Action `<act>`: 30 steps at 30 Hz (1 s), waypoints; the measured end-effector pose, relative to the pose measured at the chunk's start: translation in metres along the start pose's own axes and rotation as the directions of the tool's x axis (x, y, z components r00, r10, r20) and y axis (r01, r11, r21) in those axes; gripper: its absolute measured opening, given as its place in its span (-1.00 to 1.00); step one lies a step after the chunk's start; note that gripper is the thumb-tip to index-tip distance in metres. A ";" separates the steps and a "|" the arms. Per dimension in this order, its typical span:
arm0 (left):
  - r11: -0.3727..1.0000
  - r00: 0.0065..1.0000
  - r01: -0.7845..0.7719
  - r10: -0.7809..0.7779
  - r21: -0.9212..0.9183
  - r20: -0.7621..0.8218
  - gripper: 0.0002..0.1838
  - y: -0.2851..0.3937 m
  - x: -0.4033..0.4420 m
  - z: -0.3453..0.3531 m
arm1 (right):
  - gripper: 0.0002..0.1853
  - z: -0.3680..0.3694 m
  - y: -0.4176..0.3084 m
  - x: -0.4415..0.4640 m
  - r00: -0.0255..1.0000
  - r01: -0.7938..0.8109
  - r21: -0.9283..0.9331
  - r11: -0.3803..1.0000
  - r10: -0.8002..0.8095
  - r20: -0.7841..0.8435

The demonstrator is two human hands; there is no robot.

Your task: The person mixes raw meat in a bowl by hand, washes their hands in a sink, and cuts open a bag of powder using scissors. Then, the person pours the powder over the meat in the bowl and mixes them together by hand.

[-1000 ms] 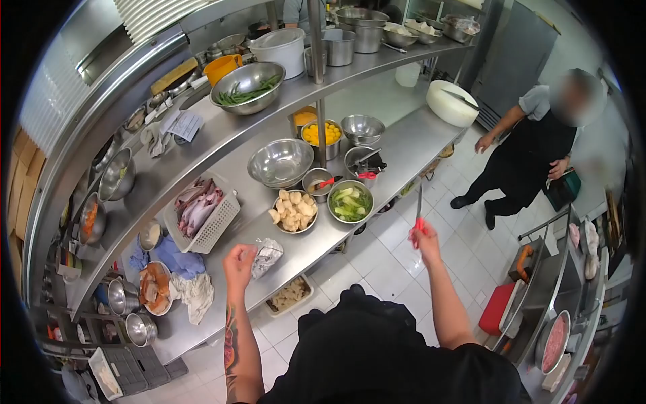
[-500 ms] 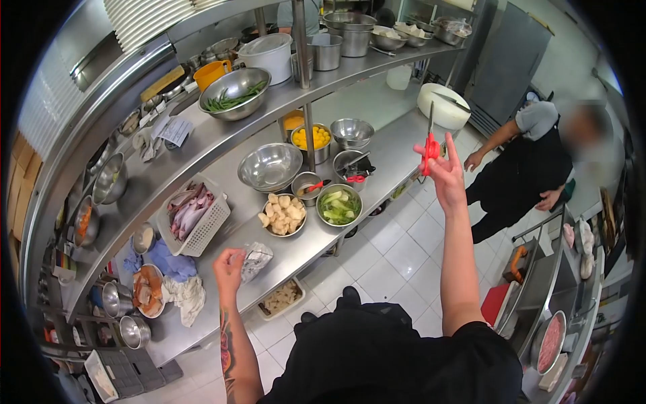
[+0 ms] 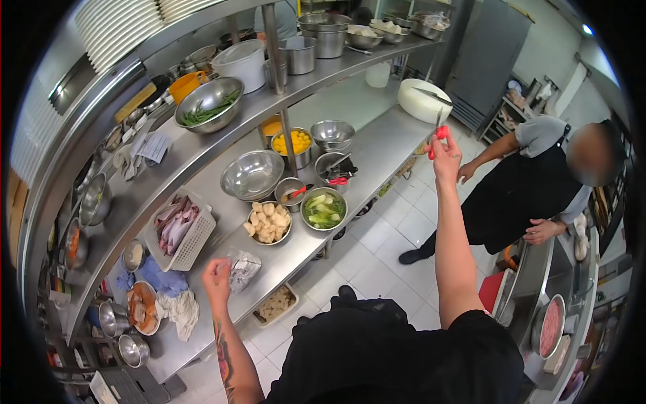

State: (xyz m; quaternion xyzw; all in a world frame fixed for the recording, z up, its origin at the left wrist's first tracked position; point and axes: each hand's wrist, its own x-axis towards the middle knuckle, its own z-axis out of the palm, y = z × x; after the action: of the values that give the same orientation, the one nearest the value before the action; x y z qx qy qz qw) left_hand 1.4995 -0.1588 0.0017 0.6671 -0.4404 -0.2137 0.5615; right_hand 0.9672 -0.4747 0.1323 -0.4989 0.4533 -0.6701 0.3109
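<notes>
My right hand [image 3: 445, 161] is stretched far forward, its fingers closed round the red handles of a pair of scissors [image 3: 441, 132]. Their blades point up, near a round white chopping block [image 3: 424, 101] with a knife [image 3: 432, 96] on it. At the counter's front edge, my left hand [image 3: 217, 279] pinches a clear plastic bag [image 3: 244, 271]; its contents are hard to make out. Beyond the bag stand a bowl of pale chunks [image 3: 269, 222] and a bowl of cut greens [image 3: 323, 209]. A perforated basket of raw fish or squid [image 3: 210, 231] sits to the left.
A co-worker in a black apron [image 3: 531, 188] stands at the right. The steel counter [image 3: 367, 145] carries several bowls and, at its left, a blue cloth [image 3: 165, 276]. A raised steel shelf [image 3: 259, 108] overhangs its back. A bin of pale pieces [image 3: 277, 306] sits below its edge.
My right hand has drawn its fingers in round the scissors and turned them. The view has shifted slightly, and the co-worker stands nearer. My left hand still pinches the bag.
</notes>
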 end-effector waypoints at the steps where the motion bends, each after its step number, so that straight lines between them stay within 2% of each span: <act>1: 1.000 1.000 0.020 -0.020 -0.004 -0.004 -0.91 0.000 0.000 0.000 | -0.40 -0.008 0.011 0.005 1.000 0.003 -0.010 1.000 -0.003 -0.013; 3: 1.000 1.000 0.004 -0.004 0.024 0.009 -0.90 -0.002 -0.001 -0.002 | -0.40 -0.026 0.014 0.009 0.979 -0.191 -0.136 0.972 0.199 0.050; 5: 0.999 1.000 -0.010 0.008 0.050 0.030 -0.89 -0.010 0.001 -0.003 | -0.44 -0.032 0.009 0.016 0.967 -0.244 -0.217 0.945 0.255 0.022; 7: 0.997 0.998 -0.059 0.058 0.042 0.025 -0.89 -0.020 0.004 -0.004 | -0.48 -0.037 0.007 0.033 0.974 -0.218 -0.031 0.975 0.219 0.057; 9: 0.998 0.998 -0.055 0.053 0.037 0.042 -0.91 -0.018 0.005 -0.004 | -0.54 -0.037 0.006 0.051 0.993 -0.113 0.051 0.992 0.111 0.034; 11: 0.998 0.997 -0.059 0.058 0.027 0.045 -0.91 -0.019 0.005 -0.004 | -0.55 -0.032 -0.001 0.070 0.996 0.085 -0.010 0.996 -0.085 -0.031; 13: 0.998 0.997 -0.059 0.059 -0.001 0.046 -0.90 -0.020 0.004 -0.003 | -0.53 -0.031 -0.004 0.089 0.960 0.231 -0.262 0.937 -0.262 -0.094; 15: 0.998 0.997 -0.062 0.063 -0.026 0.038 -0.89 -0.016 0.003 -0.002 | -0.48 -0.024 -0.017 0.094 0.957 0.220 -0.272 0.937 -0.262 -0.127; 17: 0.996 0.994 -0.093 0.094 -0.018 0.054 -0.90 -0.011 0.001 -0.002 | -0.47 -0.019 -0.026 0.095 0.938 0.200 -0.518 0.832 -0.315 -0.144; 18: 0.996 0.994 -0.091 0.092 -0.017 0.060 -0.90 -0.013 0.001 -0.003 | -0.36 -0.018 -0.030 0.094 0.970 0.139 -0.367 0.920 -0.201 -0.135; 19: 0.994 0.992 -0.104 0.106 -0.028 0.069 -0.91 -0.017 0.001 -0.004 | -0.36 -0.021 -0.033 0.089 0.970 0.134 -0.372 0.918 -0.198 -0.139; 21: 0.993 0.990 -0.113 0.116 -0.041 0.081 -0.91 -0.019 -0.002 -0.003 | -0.24 -0.012 -0.084 0.063 0.983 0.172 -0.092 0.981 -0.165 0.078; 23: 0.996 0.990 -0.083 0.085 -0.024 0.108 -0.93 -0.011 -0.005 -0.004 | -0.07 -0.017 -0.126 0.056 0.916 0.057 0.104 0.993 -0.093 0.390; 24: 0.996 0.990 -0.074 0.079 -0.045 0.115 -0.93 -0.009 -0.006 -0.003 | 0.10 -0.021 -0.126 0.063 0.896 0.154 0.006 0.988 -0.142 0.420; 25: 0.996 0.989 -0.073 0.079 -0.050 0.124 -0.93 -0.008 -0.006 -0.001 | 0.10 -0.033 -0.129 0.080 0.899 0.154 -0.003 0.988 -0.139 0.415; 26: 0.997 0.991 -0.065 0.067 -0.029 0.115 -0.92 -0.006 -0.006 -0.001 | 0.08 -0.052 -0.134 0.100 0.805 -0.044 0.098 0.994 -0.023 0.593; 27: 0.998 0.993 -0.056 0.056 -0.005 0.105 -0.92 -0.007 -0.007 -0.002 | 0.06 -0.049 -0.159 0.089 0.655 -0.258 0.154 0.954 0.055 0.754; 28: 0.998 0.991 -0.058 0.059 -0.015 0.117 -0.89 -0.020 -0.004 -0.004 | 0.08 -0.028 -0.155 0.064 0.959 -0.124 0.119 0.985 0.088 0.271; 30: 0.996 0.991 -0.076 0.081 -0.046 0.109 -0.88 -0.021 -0.005 -0.001 | 0.20 -0.042 -0.107 0.080 0.880 -0.323 0.018 0.946 0.294 0.374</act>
State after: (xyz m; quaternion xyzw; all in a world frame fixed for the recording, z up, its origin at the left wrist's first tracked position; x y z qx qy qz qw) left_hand 1.5047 -0.1549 -0.0187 0.6245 -0.4924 -0.2372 0.5579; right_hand 0.9062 -0.4896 0.2581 -0.5234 0.4337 -0.5248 0.5123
